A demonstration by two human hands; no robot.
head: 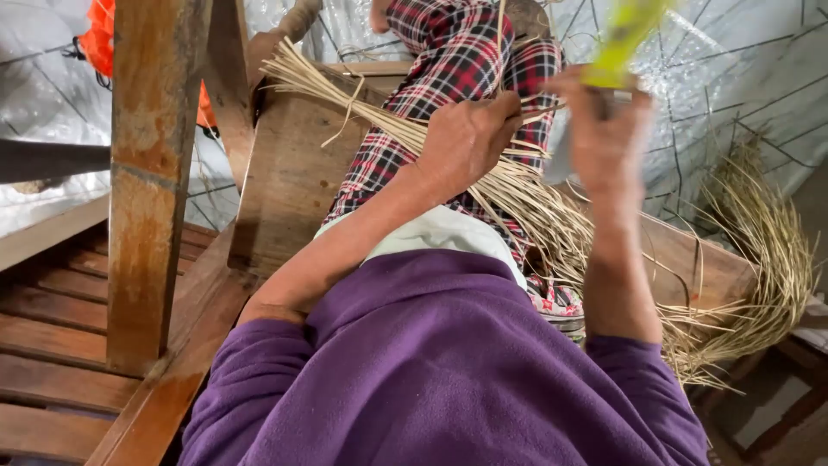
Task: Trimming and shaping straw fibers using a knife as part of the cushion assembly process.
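Wooden bench (285, 181) | left hand (466, 138) fingers wrapped around straw bundle (526, 194)

Head view, steeply downward (close)

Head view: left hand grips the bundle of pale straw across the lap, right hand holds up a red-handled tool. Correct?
Not quite. In the head view the right hand holds a yellow-green-handled tool, not red. The left hand does grip the straw bundle across the lap.

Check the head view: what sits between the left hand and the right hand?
Thin straw strands span the gap between the left hand, which grips the bundle, and the right hand, which holds a yellow-green tool. Plaid trousers lie behind them.
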